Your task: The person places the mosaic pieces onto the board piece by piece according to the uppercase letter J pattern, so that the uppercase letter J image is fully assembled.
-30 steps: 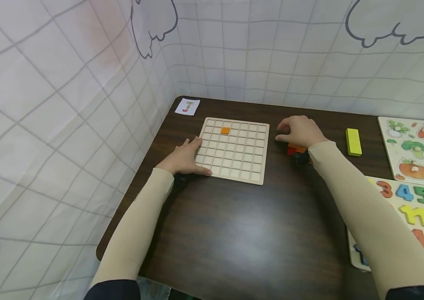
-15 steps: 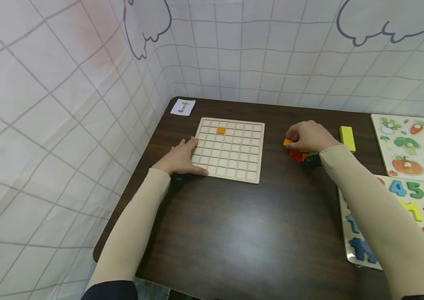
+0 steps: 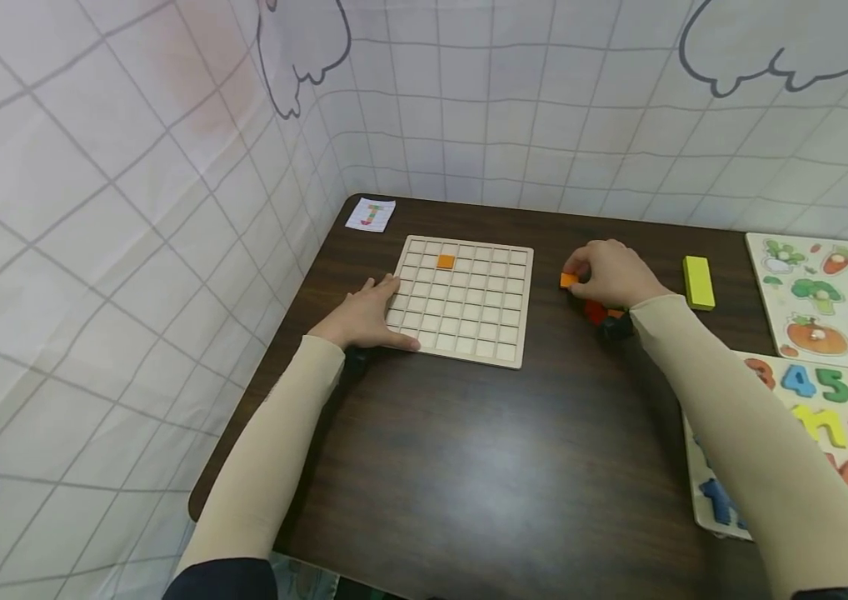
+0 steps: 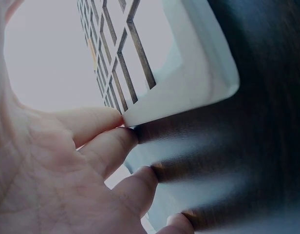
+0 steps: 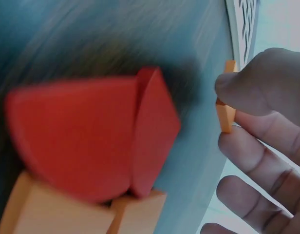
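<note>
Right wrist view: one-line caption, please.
Right hand pinching an orange tile, with red pieces and other orange pieces lying nearby.

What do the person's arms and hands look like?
The left hand and right hand are bare. Close-fitting cream sleeves reach the wrists, with dark fabric higher up the arms. A small black object shows by each wrist.

1. Broad passage: the dark brown wooden table (image 3: 469,467) between both forearms, before the pale square gridded board (image 3: 469,300).
2. Narrow lane: between that board and the right hand (image 3: 607,273).
3. Left hand (image 3: 367,315) blocks the board's left edge.
4. Glossy red flat-sided pieces (image 5: 82,136) obstruct beneath the right hand.
5. Bright yellow oblong block (image 3: 698,283) stands to its right.
6. White grid-patterned sheet (image 3: 469,100) bounds the far side.
</note>
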Demonstrator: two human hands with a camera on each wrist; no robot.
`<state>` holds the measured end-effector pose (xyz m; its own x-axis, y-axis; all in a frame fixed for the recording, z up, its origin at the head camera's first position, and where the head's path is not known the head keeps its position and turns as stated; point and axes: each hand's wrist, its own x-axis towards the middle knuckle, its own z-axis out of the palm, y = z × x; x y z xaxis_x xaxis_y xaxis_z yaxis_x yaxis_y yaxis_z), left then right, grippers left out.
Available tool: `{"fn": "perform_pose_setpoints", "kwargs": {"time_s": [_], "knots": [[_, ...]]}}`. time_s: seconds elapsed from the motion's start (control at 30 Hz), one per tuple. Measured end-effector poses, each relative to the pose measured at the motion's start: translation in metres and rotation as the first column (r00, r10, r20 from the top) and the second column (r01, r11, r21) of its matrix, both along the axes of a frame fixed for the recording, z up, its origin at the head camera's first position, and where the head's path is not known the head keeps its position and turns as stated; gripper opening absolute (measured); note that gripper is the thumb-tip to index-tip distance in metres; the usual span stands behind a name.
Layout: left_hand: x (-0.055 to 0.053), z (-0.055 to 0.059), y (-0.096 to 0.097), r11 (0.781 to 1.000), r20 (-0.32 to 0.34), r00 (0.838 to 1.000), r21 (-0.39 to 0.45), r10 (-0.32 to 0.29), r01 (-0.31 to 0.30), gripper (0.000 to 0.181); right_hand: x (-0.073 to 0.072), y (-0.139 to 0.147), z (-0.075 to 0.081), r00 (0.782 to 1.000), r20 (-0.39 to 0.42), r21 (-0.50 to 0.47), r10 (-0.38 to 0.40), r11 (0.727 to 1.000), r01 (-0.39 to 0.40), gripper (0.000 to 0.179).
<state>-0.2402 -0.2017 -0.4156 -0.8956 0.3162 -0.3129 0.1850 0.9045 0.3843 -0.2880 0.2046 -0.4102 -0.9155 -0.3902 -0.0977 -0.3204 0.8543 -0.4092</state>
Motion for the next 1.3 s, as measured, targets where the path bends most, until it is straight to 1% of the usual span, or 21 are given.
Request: {"fn": "perform_pose_setpoints", "kwargs": {"time_s": [0.3, 0.5, 0.7, 1.07, 1.17, 1.3], "knots": [[0.002, 0.000, 0.001, 1.000, 0.004, 1.000, -0.005, 0.007, -0.007, 0.126, -0.007, -0.019, -0.003, 1.000, -0.025, -0.054, 0.003, 0.999, -0.005, 0.031], [0.004, 0.000, 0.001, 1.000, 0.008, 1.000, -0.001, 0.016, -0.016, 0.126, -0.009, -0.029, -0.006, 0.999, -0.024, -0.105, 0.025, 0.994, -0.028, 0.034], [0.005, 0.001, 0.000, 1.000, 0.005, 1.000, 0.000, 0.021, -0.021, 0.125, -0.011, -0.036, -0.005, 0.999, -0.016, -0.099, 0.044, 0.994, -0.045, 0.032], [0.003, 0.001, -0.003, 1.000, -0.001, 1.000, -0.002, 0.014, -0.014, 0.125, -0.017, -0.048, -0.002, 0.997, -0.053, -0.127, 0.063, 0.989, -0.069, 0.031], [0.003, 0.001, -0.002, 1.000, 0.001, 1.000, 0.003, 0.013, -0.013, 0.126, -0.018, -0.054, -0.002, 0.995, -0.070, -0.135, 0.072, 0.987, -0.081, 0.030], [0.003, 0.001, -0.002, 1.000, 0.002, 1.000, 0.011, 0.013, -0.013, 0.126, -0.022, -0.069, -0.003, 0.995, -0.065, -0.142, 0.081, 0.986, -0.090, 0.030]]}}
